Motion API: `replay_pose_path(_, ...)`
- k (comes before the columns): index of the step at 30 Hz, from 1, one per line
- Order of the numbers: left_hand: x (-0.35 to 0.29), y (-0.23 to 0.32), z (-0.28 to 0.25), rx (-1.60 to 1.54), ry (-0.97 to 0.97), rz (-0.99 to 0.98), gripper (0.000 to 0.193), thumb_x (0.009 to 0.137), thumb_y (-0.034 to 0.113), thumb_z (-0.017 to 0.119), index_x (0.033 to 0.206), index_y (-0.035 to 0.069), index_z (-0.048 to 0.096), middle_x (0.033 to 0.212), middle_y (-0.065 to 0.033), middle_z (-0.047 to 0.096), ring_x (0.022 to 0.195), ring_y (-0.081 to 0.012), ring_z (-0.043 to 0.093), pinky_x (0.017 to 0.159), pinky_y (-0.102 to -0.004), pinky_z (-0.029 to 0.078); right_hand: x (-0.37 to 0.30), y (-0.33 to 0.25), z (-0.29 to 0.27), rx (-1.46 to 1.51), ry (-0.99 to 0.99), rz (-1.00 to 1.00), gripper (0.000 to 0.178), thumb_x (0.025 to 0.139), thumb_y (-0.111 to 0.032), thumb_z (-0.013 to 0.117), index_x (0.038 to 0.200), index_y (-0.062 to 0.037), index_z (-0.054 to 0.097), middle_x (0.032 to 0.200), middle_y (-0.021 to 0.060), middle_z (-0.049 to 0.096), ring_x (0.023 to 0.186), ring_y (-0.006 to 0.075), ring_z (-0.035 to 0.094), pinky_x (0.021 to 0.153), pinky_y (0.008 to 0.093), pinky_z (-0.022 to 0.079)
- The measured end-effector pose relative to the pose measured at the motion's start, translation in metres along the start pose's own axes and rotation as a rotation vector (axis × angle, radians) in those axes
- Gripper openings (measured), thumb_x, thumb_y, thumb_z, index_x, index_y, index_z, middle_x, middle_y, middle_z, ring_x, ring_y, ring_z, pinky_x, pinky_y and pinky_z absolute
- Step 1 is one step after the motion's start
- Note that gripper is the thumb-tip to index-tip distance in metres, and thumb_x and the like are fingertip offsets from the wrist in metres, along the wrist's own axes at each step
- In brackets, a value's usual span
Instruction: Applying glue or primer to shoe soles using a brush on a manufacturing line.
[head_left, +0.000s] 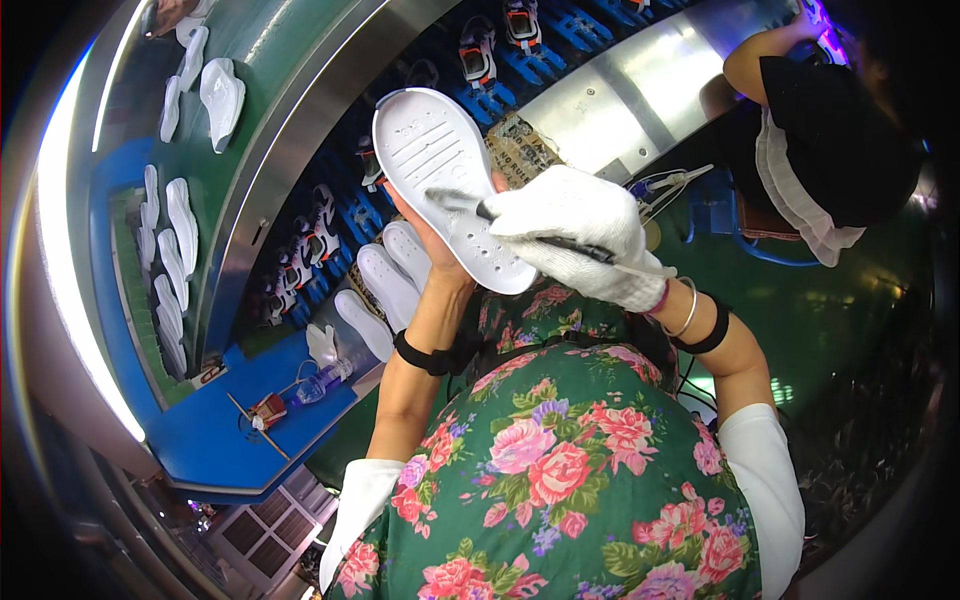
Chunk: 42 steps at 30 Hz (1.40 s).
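Note:
My bare left hand (441, 245) holds a white shoe sole (432, 145) from beneath, its fingers showing at both edges. The sole's inner face is turned up, with ridges across its wide end and small holes toward the narrow end. In a white knitted glove, my right hand (575, 225) is closed round the dark handle of a brush (458, 200). The brush's bristles lie over the middle of the sole, seemingly touching it. Just beyond the sole, shoe uppers (478, 55) stand on blue racks.
Several white soles (388, 285) lean together left of my forearm. More soles (222, 100) lie on a green conveyor surface (270, 60) at far left. A blue table (215, 435) holds a clear bottle (322, 382). At upper right, another person's arm (760, 65) reaches toward purple light.

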<state>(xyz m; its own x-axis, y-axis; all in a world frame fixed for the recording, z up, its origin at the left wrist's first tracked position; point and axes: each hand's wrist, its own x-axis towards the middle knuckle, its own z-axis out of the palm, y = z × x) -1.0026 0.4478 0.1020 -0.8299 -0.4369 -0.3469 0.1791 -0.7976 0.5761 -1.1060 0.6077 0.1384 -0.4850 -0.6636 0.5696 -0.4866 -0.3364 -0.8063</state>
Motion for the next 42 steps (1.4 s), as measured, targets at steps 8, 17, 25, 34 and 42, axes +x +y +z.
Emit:
replay_pose_path(8,0.008,0.003,-0.017,-0.173,-0.168,-0.131,0.104,0.076,0.095,0.029,0.124,0.006,0.051,0.094,-0.0168,0.059,0.077,-0.0303,0.059,0.061,-0.0441,0.052,-0.009,-0.012,0.0,0.048,-0.065,0.021,0.019,0.076,-0.009,0.078,0.094,-0.0098,0.075,0.086,0.0068,0.072,0.078,0.0257,0.069,0.071,0.0357,0.056)
replay_pose_path(17,0.015,0.012,-0.004,-0.046,-0.154,-0.067,0.092,0.082,0.09,0.032,0.126,0.011,0.048,0.086,-0.0107,0.05,0.069,-0.0185,0.045,0.064,-0.0318,0.04,-0.018,-0.009,-0.001,0.266,-0.114,0.045,0.025,0.075,-0.009,0.077,0.1,-0.0115,0.074,0.091,0.0058,0.072,0.078,0.0255,0.068,0.07,0.0347,0.055)
replay_pose_path(25,0.03,0.021,-0.012,0.07,-0.222,-0.267,0.102,0.076,0.095,0.029,0.124,0.008,0.052,0.084,-0.0119,0.05,0.063,-0.0197,0.047,0.061,-0.0321,0.039,-0.034,0.0,0.006,0.085,-0.234,-0.07,0.026,0.076,-0.011,0.076,0.101,-0.0135,0.074,0.098,0.0054,0.072,0.079,0.0259,0.067,0.071,0.0371,0.056)
replay_pose_path(34,0.054,0.021,-0.025,0.093,-0.438,-0.504,0.113,0.072,0.096,0.033,0.141,0.007,0.047,0.095,-0.0249,0.062,0.071,-0.0333,0.068,0.06,-0.0417,0.057,-0.025,-0.001,-0.004,-0.008,-0.416,-0.139,0.024,0.078,-0.01,0.072,0.101,-0.0079,0.071,0.107,0.0093,0.072,0.082,0.0257,0.067,0.069,0.0363,0.056)
replay_pose_path(42,0.055,0.018,-0.021,0.068,-0.364,-0.556,0.109,0.081,0.091,0.02,0.138,0.002,0.049,0.091,-0.0225,0.065,0.071,-0.0331,0.068,0.062,-0.0426,0.058,-0.013,0.008,-0.023,0.382,-0.193,0.376,0.01,0.074,-0.003,0.08,0.083,-0.0035,0.075,0.09,0.0102,0.075,0.084,0.0187,0.072,0.077,0.0309,0.057)
